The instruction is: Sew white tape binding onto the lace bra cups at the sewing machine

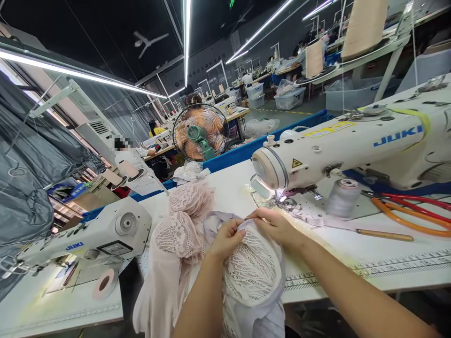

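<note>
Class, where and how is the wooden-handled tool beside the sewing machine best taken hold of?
Probably mid-way along the wooden handle, from above and the near side: it is slim and lies lengthwise, its metal shaft extends leftward, and the orange scissor handles crowd its far side.

Lace garment near a sewing machine
The left hand and right hand pinch its edge, at the white desk.

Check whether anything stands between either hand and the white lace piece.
Nothing visible does: the left hand and right hand both hold the white lace piece directly by its edge. The pink lace pieces lie off to its left.
</note>
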`<state>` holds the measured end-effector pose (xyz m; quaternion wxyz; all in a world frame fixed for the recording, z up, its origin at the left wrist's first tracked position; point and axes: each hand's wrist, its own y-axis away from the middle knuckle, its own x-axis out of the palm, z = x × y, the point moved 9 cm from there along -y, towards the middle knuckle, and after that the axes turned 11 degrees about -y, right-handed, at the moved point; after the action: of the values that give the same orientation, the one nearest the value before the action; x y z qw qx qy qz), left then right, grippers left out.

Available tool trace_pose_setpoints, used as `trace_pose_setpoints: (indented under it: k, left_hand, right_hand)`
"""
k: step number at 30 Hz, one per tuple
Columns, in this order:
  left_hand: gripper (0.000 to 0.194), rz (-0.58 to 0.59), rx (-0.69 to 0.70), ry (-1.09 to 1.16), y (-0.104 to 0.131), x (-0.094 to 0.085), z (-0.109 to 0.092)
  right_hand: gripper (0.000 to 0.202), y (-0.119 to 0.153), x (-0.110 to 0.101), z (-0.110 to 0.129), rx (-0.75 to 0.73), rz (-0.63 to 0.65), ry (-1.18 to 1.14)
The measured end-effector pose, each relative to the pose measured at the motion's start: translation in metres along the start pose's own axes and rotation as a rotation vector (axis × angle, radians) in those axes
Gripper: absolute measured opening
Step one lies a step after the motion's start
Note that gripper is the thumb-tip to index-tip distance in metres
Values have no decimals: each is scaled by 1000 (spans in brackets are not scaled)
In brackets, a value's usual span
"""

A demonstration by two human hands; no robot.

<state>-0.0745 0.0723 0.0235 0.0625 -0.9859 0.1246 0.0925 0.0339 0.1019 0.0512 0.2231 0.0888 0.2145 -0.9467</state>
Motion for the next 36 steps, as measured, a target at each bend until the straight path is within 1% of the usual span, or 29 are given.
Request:
trace_pose_setpoints:
  k: [3, 8, 12, 19, 24, 28, 31, 33, 36]
  left_hand:
    - [28, 3, -39, -4, -2, 0, 6]
    - [33, -25, -99, -12, -3, -2, 13]
    - [33, -13, -97, 45, -6, 0, 16]
    - [35, -5, -119, 133, -8, 1, 21]
    - [32, -13, -132, 156, -9, 1, 23]
    - [30, -41, -129, 125, -10, -1, 23]
    - [26, -56, -82, 44, -7, -5, 16]
    - [21, -62, -36, -23, -3, -9, 7]
    - [14, -61, 82, -100, 5, -14, -14]
  right_hand:
    - [17, 5, -5, -12, 62, -55, -136]
    - [14, 1, -1, -29, 159, -36, -260]
    - [14, -1, 4, -40, 238, -17, -366]
    - [14, 2, 8, -47, 344, 8, -531]
    - [14, 2, 11, -47, 360, 39, -564]
    - [16, 1, 7, -39, 283, 48, -481]
    - [15, 5, 0, -18, 181, 32, -371]
    - [14, 13, -5, 8, 32, 33, -210]
    - [16, 31, -3, 53, -284, 88, 123]
